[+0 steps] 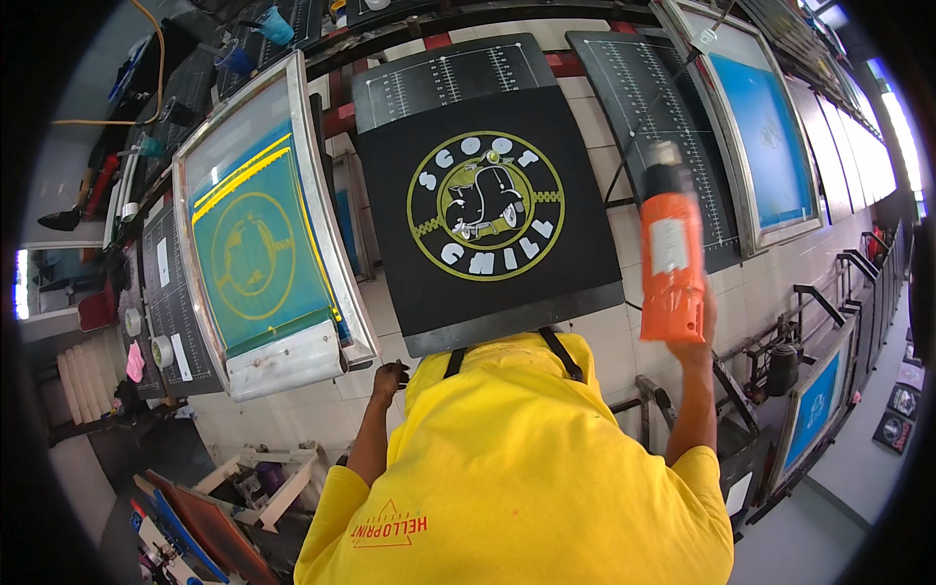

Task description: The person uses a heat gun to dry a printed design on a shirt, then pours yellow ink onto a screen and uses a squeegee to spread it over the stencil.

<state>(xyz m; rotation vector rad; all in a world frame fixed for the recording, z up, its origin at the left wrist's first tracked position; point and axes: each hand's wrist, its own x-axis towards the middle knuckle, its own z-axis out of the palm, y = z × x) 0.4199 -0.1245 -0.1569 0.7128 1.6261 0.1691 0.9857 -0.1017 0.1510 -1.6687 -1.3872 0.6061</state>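
Head view, clock taken from picture centre. Black cloth (489, 200), just above centre, lies flat on a black platen (453, 73); the platen's marked strip shows past the cloth at 12. Cloth carries a print (485, 208): scooter inside an olive-yellow ring, white lettering, checkered bands at 3 and 9 of the ring.

Right hand (710, 310), at 3, grasping an orange tool (673, 268), looks like a heat gun; pale label on its side, black nozzle toward 12 and blurred. Fingers mostly hidden behind the body. Tool shows just right of the cloth; height over the platen can't be told.

Left hand (392, 376), between 7 and 8, fingers loosely curled by the platen's near left corner. Cannot tell if it touches the platen or holds anything.

Framed screen (255, 229) at 9–10, tilted, yellow ink streaks on its mesh; grey squeegee-like piece (288, 368) across its near end, at 8. Second platen (673, 146) and blue screen (765, 132) at 2. Blue cup (276, 26) at 11. Tape roll (164, 351) between 8 and 9. Person's yellow shirt (546, 458) fills 6.
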